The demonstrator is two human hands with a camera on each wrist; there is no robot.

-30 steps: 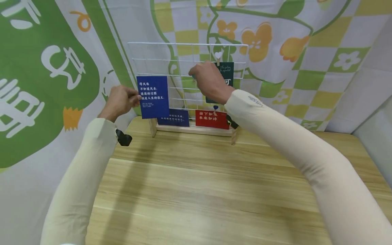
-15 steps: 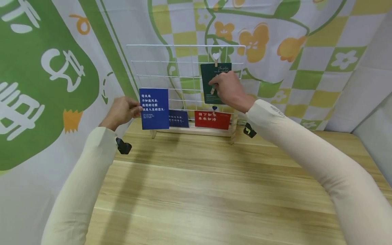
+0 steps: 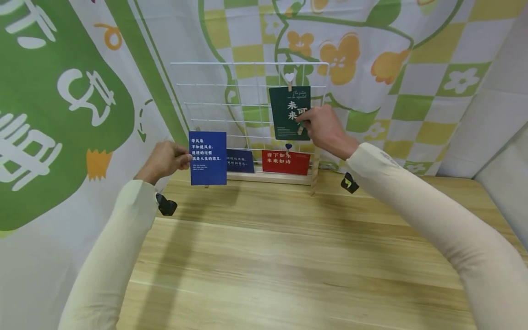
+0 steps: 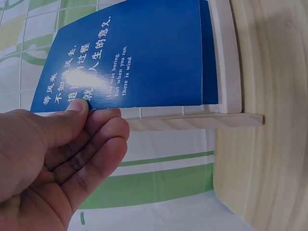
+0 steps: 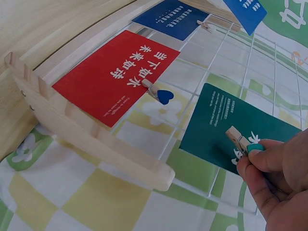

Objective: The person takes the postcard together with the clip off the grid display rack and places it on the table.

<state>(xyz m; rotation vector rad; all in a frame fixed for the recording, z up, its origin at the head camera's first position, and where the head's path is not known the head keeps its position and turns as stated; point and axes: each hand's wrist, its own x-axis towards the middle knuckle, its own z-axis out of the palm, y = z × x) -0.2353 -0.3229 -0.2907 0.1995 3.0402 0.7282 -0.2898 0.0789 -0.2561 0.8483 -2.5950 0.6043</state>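
Note:
My left hand (image 3: 162, 160) pinches the left edge of a blue card (image 3: 208, 160) with white lettering, held upright in front of the wire grid (image 3: 243, 63). Between thumb and fingers of my right hand (image 3: 327, 130) is a small wooden clothespin (image 5: 237, 138) with a teal piece on it. That hand is in front of the dark green card (image 3: 284, 120), which hangs from the grid under a white heart clothespin (image 3: 290, 79). Lower down, a red card (image 5: 115, 77) is clipped by a clothespin with a blue heart (image 5: 165, 96).
A second blue card (image 3: 241, 161), partly hidden behind the held one, sits low on the grid with a plain clothespin (image 5: 204, 25). The grid stands in a wooden base (image 3: 268, 177) at the back of the wooden table (image 3: 288, 252). Patterned cloth (image 3: 445, 110) hangs behind.
My left hand has lowered the blue card. The right hand has moved right and down with the clothespin, from the middle of the grid to the green card's right side.

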